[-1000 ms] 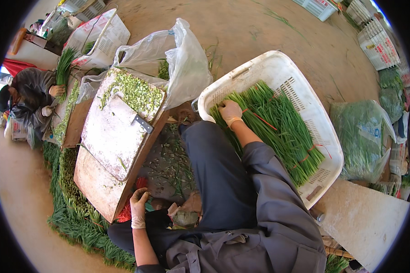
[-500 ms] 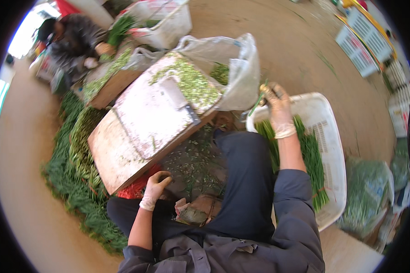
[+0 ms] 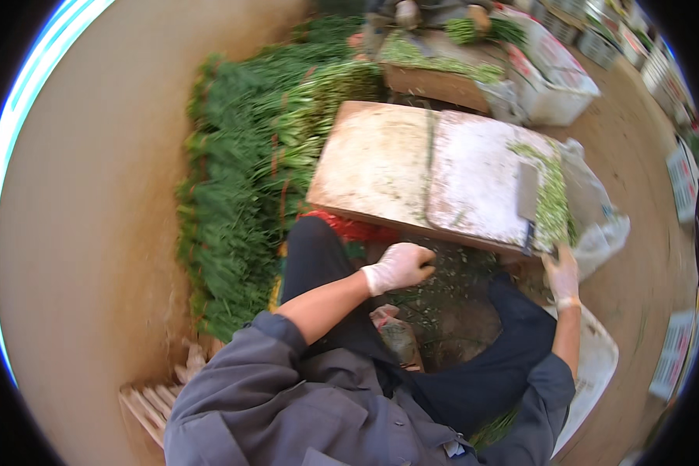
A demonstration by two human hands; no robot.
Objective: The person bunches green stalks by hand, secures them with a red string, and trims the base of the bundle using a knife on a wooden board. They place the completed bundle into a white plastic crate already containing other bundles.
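My left hand (image 3: 402, 267), in a whitish glove, hovers above my legs with its fingers curled in and nothing visible in them. My right hand (image 3: 562, 273), gloved too, is at the near right corner of a pale cutting board (image 3: 474, 175); its fingers are blurred, so their grip is unclear. Chopped green stalks (image 3: 553, 190) cover the board's right side. Just left of my right hand lies a cleaver (image 3: 527, 193), its dark handle jutting over the near edge. Beyond the board's right end hangs a clear plastic bag (image 3: 598, 221).
Bundled long green stalks (image 3: 237, 186) are heaped along the wall at left. A white plastic crate (image 3: 594, 361) stands by my right arm. Across from me, a co-worker's hand (image 3: 480, 17) rests near greens on another chopping block (image 3: 435, 84). A slatted wooden piece (image 3: 149, 404) lies lower left.
My view has swung left. My right hand, which held a thin green stalk over the crate, has moved to the board's near right corner. My left hand has risen between my knees.
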